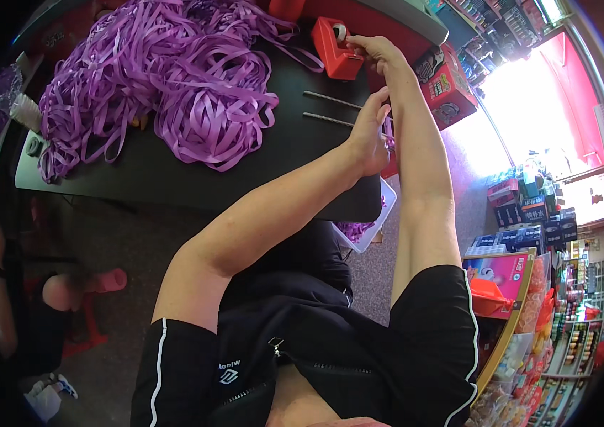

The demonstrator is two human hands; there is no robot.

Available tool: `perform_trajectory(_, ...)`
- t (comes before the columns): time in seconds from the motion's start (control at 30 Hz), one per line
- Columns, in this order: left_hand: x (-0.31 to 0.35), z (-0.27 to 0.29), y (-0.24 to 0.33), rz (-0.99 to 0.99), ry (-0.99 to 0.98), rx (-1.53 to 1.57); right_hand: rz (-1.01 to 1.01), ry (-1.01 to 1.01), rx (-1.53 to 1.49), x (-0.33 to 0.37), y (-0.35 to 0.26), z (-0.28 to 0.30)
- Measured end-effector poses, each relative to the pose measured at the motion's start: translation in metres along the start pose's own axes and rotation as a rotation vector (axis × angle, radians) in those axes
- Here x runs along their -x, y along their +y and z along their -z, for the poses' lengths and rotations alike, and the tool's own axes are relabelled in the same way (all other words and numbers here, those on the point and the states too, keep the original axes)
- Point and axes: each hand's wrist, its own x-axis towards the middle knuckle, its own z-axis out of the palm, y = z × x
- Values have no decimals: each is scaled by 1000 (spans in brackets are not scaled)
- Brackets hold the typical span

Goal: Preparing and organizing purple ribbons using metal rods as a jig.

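My right hand point(382, 54) reaches to the far right of the dark table point(295, 167). Its fingertips are closed at the white roll point(340, 32) in a red tape dispenser point(345, 65); whatever they pinch is too small to make out. Below it, my left hand point(369, 139) is near the table's right edge, its visible fingers stretched upward and partly covered by my right forearm. Two thin metal rods point(325, 117) lie beside the left hand. A large tangled heap of purple ribbon point(209, 107) covers the table's left and middle; one strand runs towards the dispenser.
A white bin point(386, 206) with purple scraps stands below the table's right corner. To the right are a red box point(448, 87), stacked cartons point(526, 213) and full shelves point(572, 356). Another person's arm point(4, 306) shows at the far left, near a red stool point(88, 327).
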Motion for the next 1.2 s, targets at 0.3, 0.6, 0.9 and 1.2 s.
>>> perform_trajectory(0.3, -9, 8, -3, 77, 46, 55, -50, 37, -100, 16, 10, 21)
perform_trajectory(0.6, -7, 2, -5, 45, -36, 46, -38, -44, -366, 21, 59, 24)
perform_trajectory(0.9, -11, 2, -6, 34, 117, 3, -2, -11, -148, 35, 42, 21)
perform_trajectory(1.2, -4, -3, 0, 26, 59, 142, 1, 43, -173, 35, 51, 11)
